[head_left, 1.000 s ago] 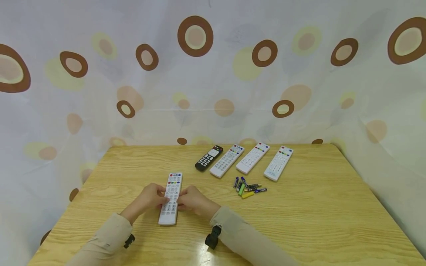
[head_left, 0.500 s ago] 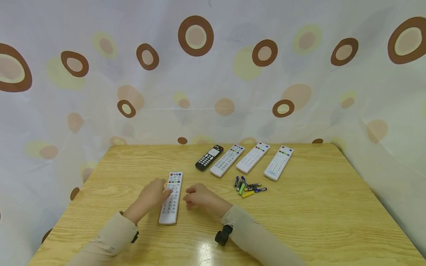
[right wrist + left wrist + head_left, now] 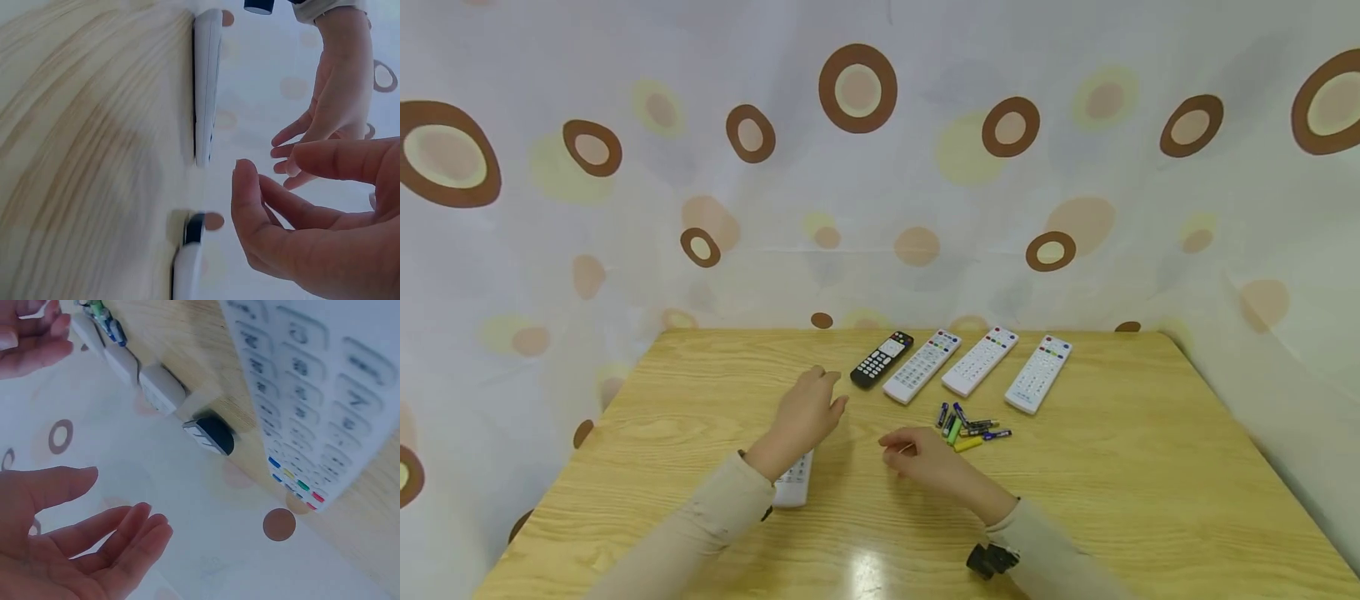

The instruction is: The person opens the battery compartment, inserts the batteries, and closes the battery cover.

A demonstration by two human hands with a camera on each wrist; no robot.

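Observation:
One white remote control (image 3: pixel 793 483) lies on the table at the left, mostly hidden behind my left hand and wrist in the head view. Above and past it, my left hand (image 3: pixel 805 408) hovers with loosely extended fingers, holding nothing; the left wrist view shows the thumb apart from the fingers. A black remote control (image 3: pixel 882 360) lies just beyond that hand. My right hand (image 3: pixel 936 467) is over the table near a small pile of batteries (image 3: pixel 958 427), its fingers bent loosely. Between its thumb and fingers the right wrist view shows a gap.
Three white remotes lie slanted in a row at the back: the first (image 3: pixel 922 367) beside the black one, another (image 3: pixel 981 361) in the middle, the last (image 3: pixel 1039 375) rightmost. A patterned curtain (image 3: pixel 917 167) rises behind the wooden table (image 3: pixel 1135 467).
Both hands have let go of the white remote, the right one first. My left hand has moved forward and right towards the black remote; my right hand has moved right towards the batteries.

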